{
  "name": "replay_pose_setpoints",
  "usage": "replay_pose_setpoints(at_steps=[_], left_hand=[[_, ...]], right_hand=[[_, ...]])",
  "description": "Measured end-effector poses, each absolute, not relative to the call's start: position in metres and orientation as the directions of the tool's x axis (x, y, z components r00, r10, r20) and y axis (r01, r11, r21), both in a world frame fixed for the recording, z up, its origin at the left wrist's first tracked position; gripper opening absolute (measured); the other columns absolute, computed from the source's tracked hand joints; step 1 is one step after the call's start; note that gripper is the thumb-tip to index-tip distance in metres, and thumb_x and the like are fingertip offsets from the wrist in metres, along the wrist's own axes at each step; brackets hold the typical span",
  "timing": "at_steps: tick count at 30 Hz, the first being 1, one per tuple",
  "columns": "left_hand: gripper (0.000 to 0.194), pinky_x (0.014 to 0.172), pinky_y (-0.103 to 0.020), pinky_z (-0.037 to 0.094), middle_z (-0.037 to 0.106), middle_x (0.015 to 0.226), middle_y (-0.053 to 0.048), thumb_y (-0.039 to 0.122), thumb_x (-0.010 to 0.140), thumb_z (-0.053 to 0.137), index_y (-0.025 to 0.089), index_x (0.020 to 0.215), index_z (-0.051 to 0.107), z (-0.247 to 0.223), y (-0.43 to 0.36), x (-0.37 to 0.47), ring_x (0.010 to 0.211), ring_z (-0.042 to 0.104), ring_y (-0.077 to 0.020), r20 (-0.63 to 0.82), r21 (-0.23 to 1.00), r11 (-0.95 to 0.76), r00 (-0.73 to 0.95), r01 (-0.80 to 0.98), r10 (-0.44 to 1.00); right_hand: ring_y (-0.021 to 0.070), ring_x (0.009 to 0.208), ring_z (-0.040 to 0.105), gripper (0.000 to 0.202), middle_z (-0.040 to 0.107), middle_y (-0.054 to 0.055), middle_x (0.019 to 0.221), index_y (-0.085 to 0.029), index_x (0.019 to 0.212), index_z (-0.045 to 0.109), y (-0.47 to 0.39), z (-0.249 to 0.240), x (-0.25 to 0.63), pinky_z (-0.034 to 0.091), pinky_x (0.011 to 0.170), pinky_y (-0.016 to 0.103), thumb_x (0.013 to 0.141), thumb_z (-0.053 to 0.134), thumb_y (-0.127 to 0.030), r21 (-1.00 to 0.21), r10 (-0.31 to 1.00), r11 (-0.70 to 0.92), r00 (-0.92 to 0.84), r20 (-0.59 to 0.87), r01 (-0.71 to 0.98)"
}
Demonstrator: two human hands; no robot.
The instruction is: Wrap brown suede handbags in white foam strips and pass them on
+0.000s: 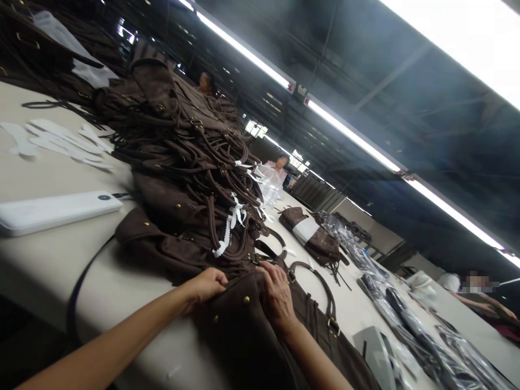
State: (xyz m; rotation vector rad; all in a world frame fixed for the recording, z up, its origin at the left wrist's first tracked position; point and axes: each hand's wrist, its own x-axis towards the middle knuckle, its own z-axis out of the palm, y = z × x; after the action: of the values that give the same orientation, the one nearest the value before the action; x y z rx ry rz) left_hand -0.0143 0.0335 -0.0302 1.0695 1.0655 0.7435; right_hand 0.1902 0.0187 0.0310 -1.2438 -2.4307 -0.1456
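Note:
A dark brown handbag [244, 336] with small brass studs lies in front of me on the table, its lower part cut off by the frame edge. My left hand [207, 286] has its fingers closed on the bag's edge at the left corner. Curled over the top edge at the right, my right hand [277, 292] grips the same bag. Its strap handle [325, 287] with a brass buckle arches out to the right. Right behind rises a tall pile of similar brown bags [182, 162], some handles wrapped in white paper strips [233, 219].
A white oblong device [60, 210] with a cable lies at left, near loose white paper strips [60, 141]. A brown bag with a white band [306, 232] sits farther back. Plastic-wrapped bags [402, 314] line the right side. Co-workers [477, 292] are at right and behind the pile.

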Motion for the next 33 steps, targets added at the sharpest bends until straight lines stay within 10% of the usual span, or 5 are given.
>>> replay_pose_setpoints(at_steps=[5, 10, 18, 24, 33], left_hand=[[0.019, 0.049, -0.023, 0.035, 0.054, 0.049, 0.004, 0.023, 0.044, 0.060, 0.016, 0.062, 0.058, -0.037, 0.052, -0.016, 0.049, 0.047, -0.0112, -0.257, 0.958, 0.283, 0.305, -0.045, 0.917], [0.022, 0.052, -0.025, 0.036, 0.057, 0.052, 0.002, 0.030, 0.044, 0.063, 0.016, 0.060, 0.059, -0.039, 0.046, -0.016, 0.051, 0.049, -0.0134, -0.213, 0.970, 0.238, 0.283, -0.058, 0.935], [0.040, 0.053, -0.025, 0.030, 0.052, 0.054, 0.000, 0.055, 0.048, 0.065, 0.017, 0.052, 0.053, -0.036, 0.045, -0.010, 0.055, 0.046, -0.0141, -0.121, 0.990, 0.132, 0.163, -0.055, 0.979], [0.071, 0.048, -0.020, 0.033, 0.061, 0.077, 0.002, 0.065, 0.058, 0.072, 0.025, 0.114, 0.057, -0.037, 0.025, -0.030, 0.056, 0.050, -0.0106, -0.093, 0.874, 0.313, 0.503, -0.373, 0.859], [0.044, 0.052, -0.023, 0.032, 0.059, 0.059, 0.000, 0.042, 0.046, 0.082, 0.012, 0.072, 0.066, -0.032, 0.013, -0.031, 0.053, 0.048, -0.0104, -0.238, 0.900, 0.341, 0.352, -0.270, 0.906]], right_hand=[[0.0205, 0.099, 0.059, 0.036, 0.066, 0.004, 0.102, -0.020, 0.104, 0.068, 0.013, 0.069, 0.180, 0.046, 0.090, 0.032, 0.087, 0.038, -0.011, -0.688, 0.783, 0.491, -0.617, 0.080, 0.534], [0.0231, 0.096, 0.060, 0.044, 0.067, 0.007, 0.099, -0.018, 0.111, 0.068, 0.022, 0.074, 0.180, 0.045, 0.092, 0.037, 0.091, 0.050, -0.053, -0.881, 0.794, 0.259, -0.606, -0.039, 0.396], [0.0197, 0.084, 0.059, 0.061, 0.067, 0.005, 0.090, -0.020, 0.108, 0.073, 0.035, 0.044, 0.163, 0.046, 0.082, 0.030, 0.069, 0.070, -0.067, -0.954, 0.817, 0.173, -0.577, -0.001, 0.246], [0.0116, 0.063, 0.046, 0.057, 0.054, 0.001, 0.069, -0.015, 0.079, 0.071, 0.042, 0.037, 0.172, 0.038, 0.059, 0.023, 0.066, 0.070, -0.070, -0.986, 0.801, 0.048, -0.596, -0.057, 0.160], [0.0050, 0.049, 0.027, 0.058, 0.035, -0.006, 0.054, -0.017, 0.060, 0.043, 0.043, 0.039, 0.162, 0.021, 0.045, 0.021, 0.071, 0.066, -0.069, -0.877, 0.692, -0.052, -0.617, -0.376, 0.477]])
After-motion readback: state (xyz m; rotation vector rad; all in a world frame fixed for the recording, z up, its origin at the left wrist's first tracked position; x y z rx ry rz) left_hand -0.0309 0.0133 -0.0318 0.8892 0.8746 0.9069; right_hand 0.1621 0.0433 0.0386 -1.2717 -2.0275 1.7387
